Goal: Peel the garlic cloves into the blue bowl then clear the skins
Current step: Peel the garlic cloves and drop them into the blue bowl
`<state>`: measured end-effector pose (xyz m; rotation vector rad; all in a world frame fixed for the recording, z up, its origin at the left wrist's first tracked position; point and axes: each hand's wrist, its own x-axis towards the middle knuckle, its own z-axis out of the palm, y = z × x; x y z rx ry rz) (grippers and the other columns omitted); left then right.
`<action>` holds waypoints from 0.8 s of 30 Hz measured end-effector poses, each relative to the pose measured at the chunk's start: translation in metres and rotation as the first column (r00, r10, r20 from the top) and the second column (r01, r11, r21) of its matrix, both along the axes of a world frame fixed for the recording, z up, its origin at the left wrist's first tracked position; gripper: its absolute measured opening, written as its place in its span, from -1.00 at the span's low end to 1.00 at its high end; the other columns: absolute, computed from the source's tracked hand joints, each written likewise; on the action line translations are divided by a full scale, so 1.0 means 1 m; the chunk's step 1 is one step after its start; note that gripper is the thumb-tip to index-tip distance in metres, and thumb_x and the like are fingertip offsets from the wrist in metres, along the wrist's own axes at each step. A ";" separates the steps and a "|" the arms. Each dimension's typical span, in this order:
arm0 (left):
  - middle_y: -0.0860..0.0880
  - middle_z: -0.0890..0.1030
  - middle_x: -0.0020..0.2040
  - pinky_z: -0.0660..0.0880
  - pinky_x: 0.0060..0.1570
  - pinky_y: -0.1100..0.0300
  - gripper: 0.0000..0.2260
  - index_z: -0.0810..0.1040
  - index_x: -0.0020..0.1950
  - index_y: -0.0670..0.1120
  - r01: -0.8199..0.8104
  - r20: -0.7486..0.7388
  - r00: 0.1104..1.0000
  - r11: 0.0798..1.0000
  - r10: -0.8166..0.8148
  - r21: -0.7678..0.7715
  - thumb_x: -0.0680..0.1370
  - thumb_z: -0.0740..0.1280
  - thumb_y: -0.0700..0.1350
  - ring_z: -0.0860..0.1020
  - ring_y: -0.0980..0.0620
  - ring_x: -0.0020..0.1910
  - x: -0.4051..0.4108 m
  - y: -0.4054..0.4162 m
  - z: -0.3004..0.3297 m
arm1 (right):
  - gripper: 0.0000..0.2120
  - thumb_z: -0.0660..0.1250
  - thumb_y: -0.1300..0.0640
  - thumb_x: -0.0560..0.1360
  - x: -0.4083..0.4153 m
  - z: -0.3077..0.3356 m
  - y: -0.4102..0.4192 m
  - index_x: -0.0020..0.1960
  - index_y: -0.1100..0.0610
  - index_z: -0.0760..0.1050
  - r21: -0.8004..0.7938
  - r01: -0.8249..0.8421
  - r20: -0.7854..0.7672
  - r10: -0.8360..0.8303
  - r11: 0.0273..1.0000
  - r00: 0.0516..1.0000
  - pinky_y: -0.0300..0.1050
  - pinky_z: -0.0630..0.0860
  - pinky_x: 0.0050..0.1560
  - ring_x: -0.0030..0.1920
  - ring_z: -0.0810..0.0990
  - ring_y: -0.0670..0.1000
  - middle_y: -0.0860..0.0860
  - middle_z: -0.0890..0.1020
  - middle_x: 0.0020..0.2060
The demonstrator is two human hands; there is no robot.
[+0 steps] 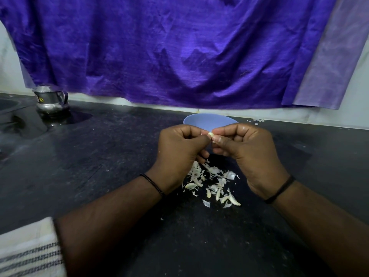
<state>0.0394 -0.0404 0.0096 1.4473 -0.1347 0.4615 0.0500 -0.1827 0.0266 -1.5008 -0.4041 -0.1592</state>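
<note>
From the head camera, both hands are meeting just in front of the blue bowl [209, 121], above the dark counter [119, 156]. The left hand [179, 148] and the right hand [245, 150] are each pinching one garlic clove [210, 134] between curled fingertips, so it is sitting right between them, equally near to both. Its long axis is too small to tell. The bowl is lying straight beyond the clove, and the pile of skins [211, 184] is lying below the wrists, nearer the person.
</note>
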 end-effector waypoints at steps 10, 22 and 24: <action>-0.03 0.56 -0.48 0.44 -0.53 0.27 -0.98 0.62 -0.13 -0.33 0.007 -0.061 0.998 1.000 -0.007 -0.010 0.49 0.41 -0.36 0.48 0.09 -0.55 0.001 -0.001 0.001 | -0.90 0.40 0.41 0.48 0.002 -0.005 0.003 -0.07 0.26 0.62 -0.028 0.033 -0.002 -0.033 0.999 0.999 -0.26 0.62 -0.24 -0.26 0.68 -0.04 0.11 0.72 -0.24; -0.06 0.54 -0.46 0.46 -0.54 0.24 -0.94 0.60 -0.11 -0.34 0.049 -0.086 0.995 0.999 -0.050 -0.014 0.50 0.41 -0.33 0.48 0.06 -0.53 0.003 0.000 0.000 | -0.91 0.44 0.31 0.47 0.006 -0.005 -0.002 -0.04 0.19 0.65 -0.048 0.001 -0.087 -0.006 0.999 0.996 -0.09 0.64 -0.08 -0.21 0.66 -0.01 0.05 0.73 -0.21; -0.06 0.55 -0.45 0.47 -0.54 0.23 -0.94 0.60 -0.11 -0.32 0.069 -0.083 0.994 0.998 -0.069 -0.003 0.51 0.41 -0.32 0.49 0.04 -0.51 0.003 0.000 0.000 | -0.91 0.44 0.31 0.47 0.007 -0.004 -0.004 -0.04 0.19 0.65 -0.056 -0.003 -0.086 -0.001 0.998 0.996 -0.16 0.62 -0.14 -0.23 0.65 -0.03 0.03 0.72 -0.25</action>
